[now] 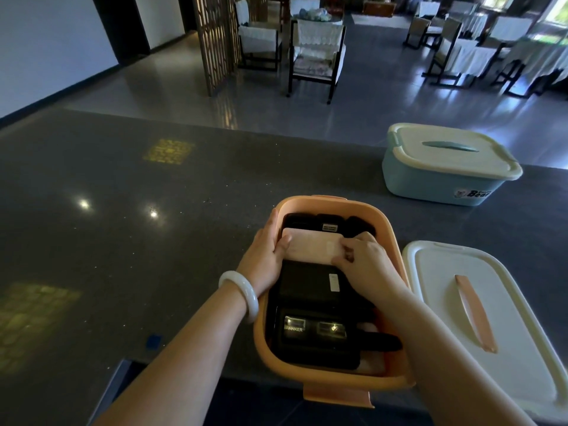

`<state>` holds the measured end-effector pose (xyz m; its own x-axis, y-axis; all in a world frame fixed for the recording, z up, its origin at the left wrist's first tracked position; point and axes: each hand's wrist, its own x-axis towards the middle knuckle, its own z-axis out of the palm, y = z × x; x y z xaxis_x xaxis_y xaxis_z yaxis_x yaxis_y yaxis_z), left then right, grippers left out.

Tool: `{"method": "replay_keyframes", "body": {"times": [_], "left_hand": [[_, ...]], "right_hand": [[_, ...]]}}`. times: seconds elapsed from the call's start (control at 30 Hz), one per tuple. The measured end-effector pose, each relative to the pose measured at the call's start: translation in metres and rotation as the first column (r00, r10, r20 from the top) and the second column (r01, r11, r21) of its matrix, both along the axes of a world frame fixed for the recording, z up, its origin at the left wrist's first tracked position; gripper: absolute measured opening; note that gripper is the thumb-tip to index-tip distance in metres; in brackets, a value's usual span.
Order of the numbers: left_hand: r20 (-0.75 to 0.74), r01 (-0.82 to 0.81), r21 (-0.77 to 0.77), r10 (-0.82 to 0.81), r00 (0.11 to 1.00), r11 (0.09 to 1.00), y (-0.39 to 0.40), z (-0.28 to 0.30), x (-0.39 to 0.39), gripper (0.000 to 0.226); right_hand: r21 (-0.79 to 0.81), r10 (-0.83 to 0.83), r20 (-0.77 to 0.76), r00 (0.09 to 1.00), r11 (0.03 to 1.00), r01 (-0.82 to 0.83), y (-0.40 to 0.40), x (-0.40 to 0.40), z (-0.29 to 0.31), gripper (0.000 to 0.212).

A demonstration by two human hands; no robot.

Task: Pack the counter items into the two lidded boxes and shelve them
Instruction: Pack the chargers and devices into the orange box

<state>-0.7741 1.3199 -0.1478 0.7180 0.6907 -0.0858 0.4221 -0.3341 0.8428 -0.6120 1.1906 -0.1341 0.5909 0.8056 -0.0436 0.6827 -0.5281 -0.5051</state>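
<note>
Both hands reach into the open orange box (325, 379) at the bench's (123, 210) near edge. The left hand (264, 253) and right hand (362, 259) pinch a pink case (307, 249) above black power banks (310, 330). Its white lid (479, 318) lies just right; a closed blue box (445, 179) sits well beyond.

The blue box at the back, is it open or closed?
Closed. The blue box wears its white lid seated flat on the rim, handle on top.
</note>
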Motion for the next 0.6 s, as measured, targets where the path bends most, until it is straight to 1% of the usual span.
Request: {"method": "replay_keyframes", "body": {"times": [0.1, 0.2, 0.27, 0.33, 0.4, 0.47, 0.53, 0.6], "left_hand": [[-0.010, -0.006, 0.007, 0.006, 1.000, 1.000, 0.000, -0.001, 0.002, 0.064], [-0.022, -0.008, 0.011, 0.008, 1.000, 1.000, 0.000, -0.001, 0.002, 0.064], [-0.023, -0.007, 0.027, 0.007, 1.000, 1.000, -0.001, -0.001, 0.001, 0.064], [-0.029, -0.002, 0.034, 0.003, 1.000, 0.999, 0.000, -0.002, 0.001, 0.065], [-0.032, 0.002, 0.017, -0.002, 0.999, 1.000, 0.001, -0.002, 0.001, 0.065], [-0.034, -0.002, 0.000, 0.002, 0.999, 1.000, 0.002, -0.002, 0.001, 0.065], [-0.036, -0.015, 0.016, 0.015, 0.999, 1.000, 0.001, -0.001, 0.002, 0.065], [-0.044, -0.019, 0.048, 0.021, 0.999, 0.999, 0.000, -0.001, 0.002, 0.064]], "right_hand": [[0.037, -0.016, -0.044, 0.999, 0.999, 0.018, -0.002, -0.003, -0.003, 0.036], [0.071, -0.011, -0.045, 0.999, 0.997, 0.014, -0.005, -0.004, -0.002, 0.039], [0.073, 0.004, -0.066, 0.998, 0.997, 0.000, -0.009, -0.003, -0.001, 0.045], [0.061, 0.040, -0.120, 0.992, 0.998, -0.033, -0.016, -0.003, 0.003, 0.056], [0.052, 0.116, -0.176, 0.977, 0.993, -0.108, -0.025, -0.005, 0.009, 0.069], [-0.001, 0.240, -0.165, 0.957, 0.970, -0.244, -0.037, -0.007, 0.015, 0.078], [-0.075, 0.370, -0.152, 0.916, 0.920, -0.384, -0.050, -0.010, 0.018, 0.082], [-0.128, 0.465, -0.139, 0.874, 0.867, -0.481, -0.062, -0.012, 0.016, 0.087]]}}
